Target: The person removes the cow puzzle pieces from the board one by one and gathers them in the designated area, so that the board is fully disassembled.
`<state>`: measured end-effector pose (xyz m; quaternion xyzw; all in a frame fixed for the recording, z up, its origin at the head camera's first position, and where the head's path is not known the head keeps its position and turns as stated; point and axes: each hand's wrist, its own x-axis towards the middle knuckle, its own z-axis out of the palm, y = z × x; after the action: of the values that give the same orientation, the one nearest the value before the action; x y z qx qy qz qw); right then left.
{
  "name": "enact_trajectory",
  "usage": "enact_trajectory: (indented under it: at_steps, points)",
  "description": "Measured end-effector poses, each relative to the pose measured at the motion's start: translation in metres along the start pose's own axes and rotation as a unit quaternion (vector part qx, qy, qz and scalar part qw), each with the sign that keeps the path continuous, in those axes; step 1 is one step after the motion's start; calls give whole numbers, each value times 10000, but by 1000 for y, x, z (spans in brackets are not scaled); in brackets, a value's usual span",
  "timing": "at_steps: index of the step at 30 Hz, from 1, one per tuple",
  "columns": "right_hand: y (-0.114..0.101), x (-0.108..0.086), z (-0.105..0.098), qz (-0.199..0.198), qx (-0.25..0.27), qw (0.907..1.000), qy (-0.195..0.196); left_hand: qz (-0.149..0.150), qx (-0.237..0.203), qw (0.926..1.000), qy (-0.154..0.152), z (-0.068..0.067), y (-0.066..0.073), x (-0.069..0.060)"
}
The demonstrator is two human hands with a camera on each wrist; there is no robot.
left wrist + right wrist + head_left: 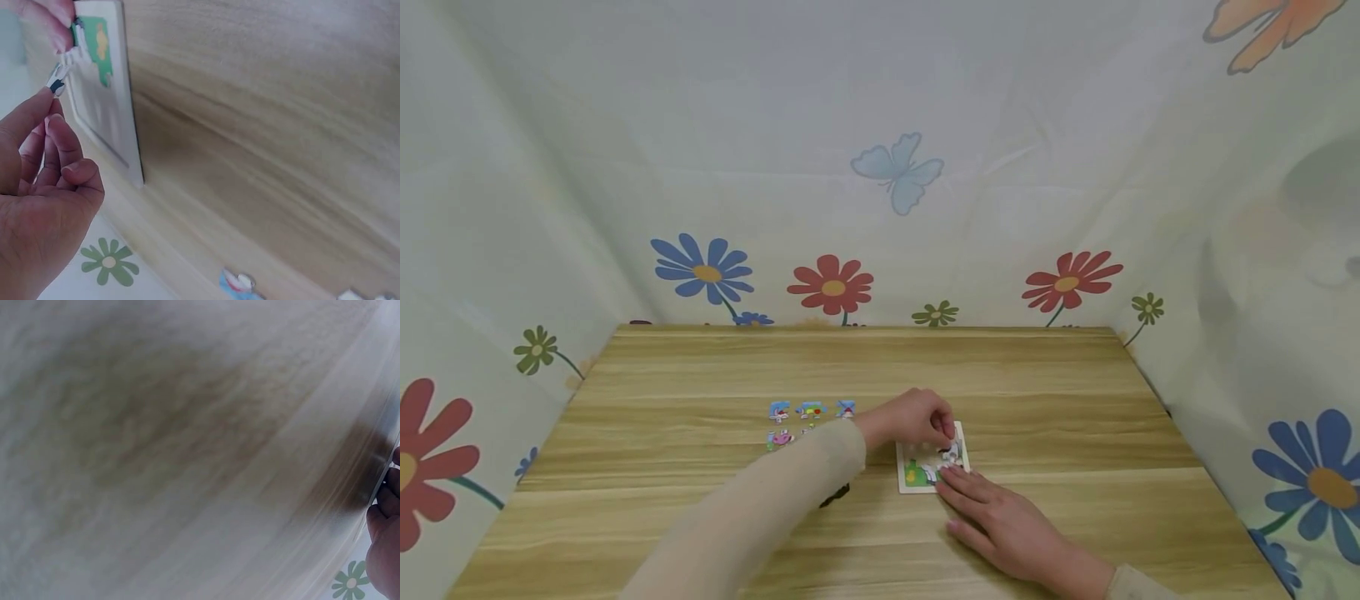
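Observation:
My left hand (916, 418) pinches a small jigsaw piece (59, 80) between thumb and forefinger, just over the puzzle board (907, 482). White with a dark patch, the piece is tilted in the left wrist view. The board is a pale framed tray, partly filled along its near side with green and white picture pieces (917, 474). My right hand (1006, 525) rests at the board's near right corner, fingers extended, their tips touching its edge and the picture. The right wrist view catches only part of that hand, at its right edge.
Left of the board lie several loose jigsaw pieces (811, 409) in rows, some hidden behind my left sleeve (760, 500). A small black object (835, 497) shows beside that sleeve. The wooden table (1060, 392) meets a flower-printed curtain (985, 250) at the back and sides.

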<state>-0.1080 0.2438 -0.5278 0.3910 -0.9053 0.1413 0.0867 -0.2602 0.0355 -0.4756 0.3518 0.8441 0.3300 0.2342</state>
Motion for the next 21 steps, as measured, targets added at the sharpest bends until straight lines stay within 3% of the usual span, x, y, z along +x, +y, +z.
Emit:
enact_trajectory:
  at_steps: [11, 21]
  points:
    - [-1, 1, -2, 150, 31, 9998, -147, 48, 255, 9996, 54, -27, -5, -10]
    - [0, 1, -1, 213, 19, 9996, -200, -11, 467, 9989, 35, -51, -22, -30]
